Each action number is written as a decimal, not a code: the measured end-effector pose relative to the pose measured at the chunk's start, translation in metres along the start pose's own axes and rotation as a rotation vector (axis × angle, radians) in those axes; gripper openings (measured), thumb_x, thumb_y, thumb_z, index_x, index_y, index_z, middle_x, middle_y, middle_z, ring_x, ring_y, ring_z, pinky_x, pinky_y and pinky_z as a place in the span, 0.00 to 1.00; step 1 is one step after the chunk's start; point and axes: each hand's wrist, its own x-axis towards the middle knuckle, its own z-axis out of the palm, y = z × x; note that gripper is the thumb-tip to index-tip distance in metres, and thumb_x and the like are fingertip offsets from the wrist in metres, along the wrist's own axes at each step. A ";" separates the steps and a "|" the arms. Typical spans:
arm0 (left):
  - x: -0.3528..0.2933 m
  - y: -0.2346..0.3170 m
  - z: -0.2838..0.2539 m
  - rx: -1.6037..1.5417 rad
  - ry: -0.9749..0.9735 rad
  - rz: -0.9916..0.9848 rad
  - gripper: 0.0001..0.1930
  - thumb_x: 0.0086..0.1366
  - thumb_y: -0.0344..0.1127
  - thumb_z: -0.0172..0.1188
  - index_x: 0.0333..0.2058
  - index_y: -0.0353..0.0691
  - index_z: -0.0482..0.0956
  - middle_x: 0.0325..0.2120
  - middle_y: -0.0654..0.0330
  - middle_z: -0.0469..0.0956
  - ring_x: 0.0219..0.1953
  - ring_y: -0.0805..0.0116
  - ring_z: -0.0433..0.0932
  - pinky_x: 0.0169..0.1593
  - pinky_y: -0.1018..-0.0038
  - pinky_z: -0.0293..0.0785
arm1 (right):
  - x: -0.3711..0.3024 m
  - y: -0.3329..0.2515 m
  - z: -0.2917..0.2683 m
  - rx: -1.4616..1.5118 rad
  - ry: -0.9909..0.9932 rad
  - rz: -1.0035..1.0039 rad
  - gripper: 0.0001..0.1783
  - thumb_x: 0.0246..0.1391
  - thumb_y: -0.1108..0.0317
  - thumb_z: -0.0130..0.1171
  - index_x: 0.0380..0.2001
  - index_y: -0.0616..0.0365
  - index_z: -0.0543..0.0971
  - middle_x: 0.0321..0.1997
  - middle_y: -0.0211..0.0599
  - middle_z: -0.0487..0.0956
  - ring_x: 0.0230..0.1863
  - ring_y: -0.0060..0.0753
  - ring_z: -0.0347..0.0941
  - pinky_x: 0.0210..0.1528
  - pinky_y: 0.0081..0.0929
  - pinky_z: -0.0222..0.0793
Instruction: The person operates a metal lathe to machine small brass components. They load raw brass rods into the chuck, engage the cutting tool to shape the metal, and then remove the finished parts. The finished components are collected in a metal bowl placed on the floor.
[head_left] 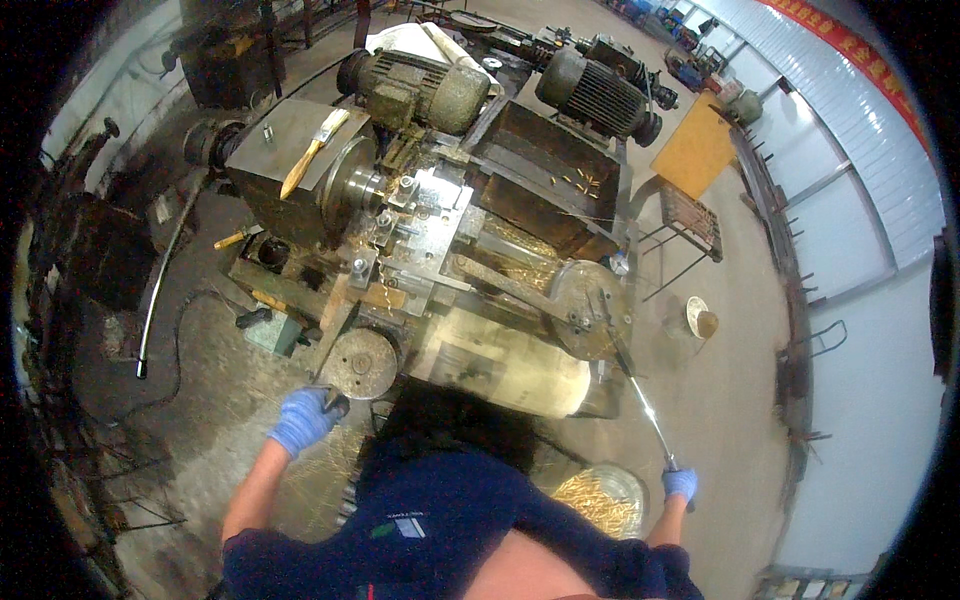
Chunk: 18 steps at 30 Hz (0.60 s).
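My left hand (303,420), in a blue glove, is closed around the dark handle (338,402) of a round metal handwheel (362,366) at the front of a lathe. Off to the right, my gloved right hand (680,484) grips the lower end of a long shiny lever (648,408), which slants up to a round plate (585,308) on the machine. Between the arms and farther off, a bright metal tool slide (432,205) sits beside the chuck (352,182). Thin golden shavings (384,275) hang near the slide. Whatever is clamped in the chuck is too small to make out.
A paintbrush (315,152) lies on the headstock. Two motors (425,90) stand behind, beside a deep metal tray (540,135) holding a few brass pieces. Near my right arm is a basin (638,500) of golden pieces. A yellow board (697,150) leans at the far right.
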 end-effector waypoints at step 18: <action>-0.100 -0.066 0.033 -0.860 0.484 -0.603 0.14 0.59 0.40 0.57 0.27 0.32 0.77 0.17 0.60 0.73 0.16 0.73 0.70 0.20 0.75 0.67 | 0.068 -0.227 -0.093 -0.135 0.293 -0.384 0.17 0.44 0.47 0.52 0.39 0.35 0.78 0.39 0.38 0.77 0.45 0.42 0.70 0.49 0.46 0.59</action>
